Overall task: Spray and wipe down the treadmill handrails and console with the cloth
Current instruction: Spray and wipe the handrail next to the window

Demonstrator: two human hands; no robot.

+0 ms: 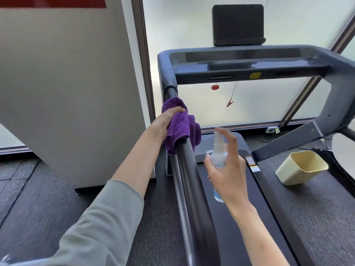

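- Purple cloth (177, 125) is bunched over the left handrail (192, 173) near its upper end; the left hand (166, 121) has its fingers curled around cloth and rail together
- The right hand (227, 167) grips the spray bottle (219, 156) beside the rail, forefinger raised above the nozzle, other fingers wrapped round the bottle
- Judging by this, the work looks early; the lower rail, the console (249, 63) and the right handrail (347, 132) appear still to do
- A cream bin (301, 167) sits by the belt, and a red safety clip (230, 103) dangles under the console; neither blocks the rail
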